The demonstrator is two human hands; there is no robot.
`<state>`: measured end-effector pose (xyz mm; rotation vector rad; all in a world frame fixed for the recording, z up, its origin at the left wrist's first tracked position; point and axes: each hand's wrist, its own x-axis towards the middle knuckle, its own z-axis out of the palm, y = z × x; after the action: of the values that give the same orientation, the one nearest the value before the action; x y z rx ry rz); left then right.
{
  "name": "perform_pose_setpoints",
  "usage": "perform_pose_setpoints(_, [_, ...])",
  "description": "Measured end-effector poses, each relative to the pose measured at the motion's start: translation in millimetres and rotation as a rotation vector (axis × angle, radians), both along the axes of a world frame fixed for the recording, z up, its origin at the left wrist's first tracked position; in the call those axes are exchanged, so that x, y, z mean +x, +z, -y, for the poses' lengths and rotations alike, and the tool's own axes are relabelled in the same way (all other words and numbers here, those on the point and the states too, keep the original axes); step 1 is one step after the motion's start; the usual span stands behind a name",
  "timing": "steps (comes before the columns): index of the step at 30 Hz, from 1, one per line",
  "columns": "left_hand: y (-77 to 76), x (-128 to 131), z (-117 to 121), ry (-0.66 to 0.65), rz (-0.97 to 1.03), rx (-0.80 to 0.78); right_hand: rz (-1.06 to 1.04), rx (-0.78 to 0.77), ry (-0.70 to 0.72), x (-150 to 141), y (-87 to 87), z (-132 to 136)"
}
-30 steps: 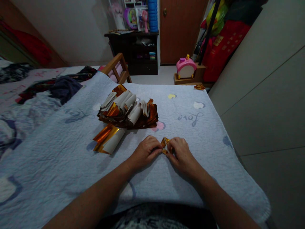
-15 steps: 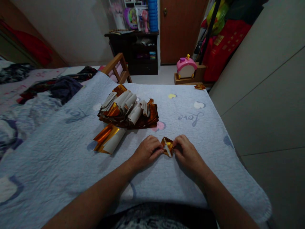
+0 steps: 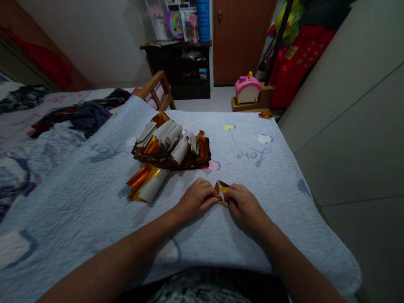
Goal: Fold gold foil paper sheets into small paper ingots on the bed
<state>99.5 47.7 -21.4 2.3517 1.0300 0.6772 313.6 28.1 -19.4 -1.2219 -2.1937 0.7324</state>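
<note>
Between my hands, low over the blue quilted cover (image 3: 202,244), is a small folded piece of gold foil paper (image 3: 223,187) with a pale inner side showing. My left hand (image 3: 198,197) pinches its left edge between thumb and fingers. On the opposite side my right hand (image 3: 244,205) grips the right edge, its fingers lying over part of the paper and hiding it. Beyond my left hand lies a thick pile of gold foil sheets (image 3: 192,158) with white backs, several of them curled. One loose bunch of gold sheets (image 3: 147,183) sits just in front of that pile.
A folded gold piece (image 3: 265,114) rests at the cover's far right corner. Clothes (image 3: 90,118) are heaped on the left. A wooden chair (image 3: 160,90) stands past the far edge, near a pink toy (image 3: 248,88). A pale cabinet (image 3: 353,126) borders the right side.
My right hand has shifted slightly left and now covers more of the folded paper's right side. My left hand keeps its pinch in nearly the same place.
</note>
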Motion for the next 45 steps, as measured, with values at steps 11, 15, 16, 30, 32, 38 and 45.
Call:
perform_pose_setpoints(11, [7.9,1,-7,-0.028,-0.081,-0.089,0.092,-0.02,-0.024,-4,6.5,2])
perform_pose_setpoints(15, [11.3,3,-11,-0.034,-0.109,-0.097,0.085,-0.005,-0.018,-5,5.1,3])
perform_pose_setpoints(16, [11.6,4,-11,-0.027,-0.115,-0.098,0.077,-0.003,-0.021,-5,5.1,3])
perform_pose_setpoints(30, [10.8,11,-9,0.06,-0.209,-0.116,-0.066,-0.031,-0.072,-2,2.6,2])
perform_pose_setpoints(32, [10.2,11,-8,0.065,-0.211,-0.103,-0.084,-0.061,-0.068,-1,3.3,1])
perform_pose_setpoints(38, [9.1,14,-8,0.078,-0.238,-0.067,-0.085,-0.114,-0.053,3,1.7,-2])
perform_pose_setpoints(45, [8.2,14,-7,0.089,-0.251,-0.044,-0.067,-0.11,-0.056,1,7.9,-1])
